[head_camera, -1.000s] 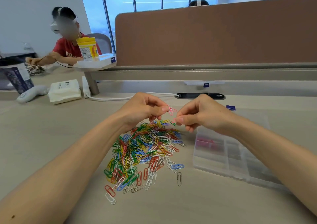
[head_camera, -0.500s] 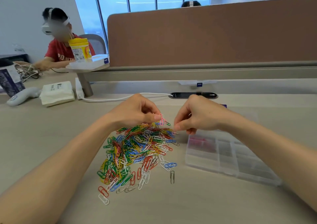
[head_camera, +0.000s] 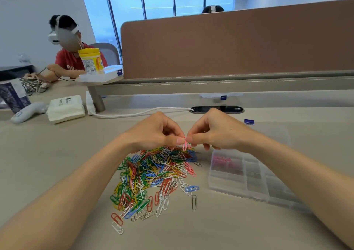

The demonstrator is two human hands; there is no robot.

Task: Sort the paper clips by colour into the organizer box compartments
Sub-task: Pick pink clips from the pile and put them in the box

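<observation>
Pink clip (head_camera: pixel 184 144) is held in the air between both hands, just above the far edge of the pile (head_camera: pixel 153 173).

- Left hand (head_camera: pixel 153 133): thumb and forefinger pinched on the clip's top; other fingers curled under.
- Right hand (head_camera: pixel 216 133): thumb and forefinger pinched on the same clip from the other side. A trace of green shows at its fingertips. Cannot tell if a second clip is hooked on.
- Pile: mixed colours, spread on the desk (head_camera: pixel 57 163), large and mostly unsorted.
- Box (head_camera: pixel 268 190): lies to the right of the pile, lid open. Its far-left compartment holds pink clips (head_camera: pixel 223 162). The other compartments look empty, though the clear plastic makes that hard to read.

Step in hand, as judged: freeing one pink clip, probably snagged on a neighbour, before dropping it in. Sorting looks to be at an early stage, on the first colour.

Next move calls for: pulling the clip clear of anything linked to it, then one hand carrying it right to the pink compartment and releasing it inside the dividers.
</observation>
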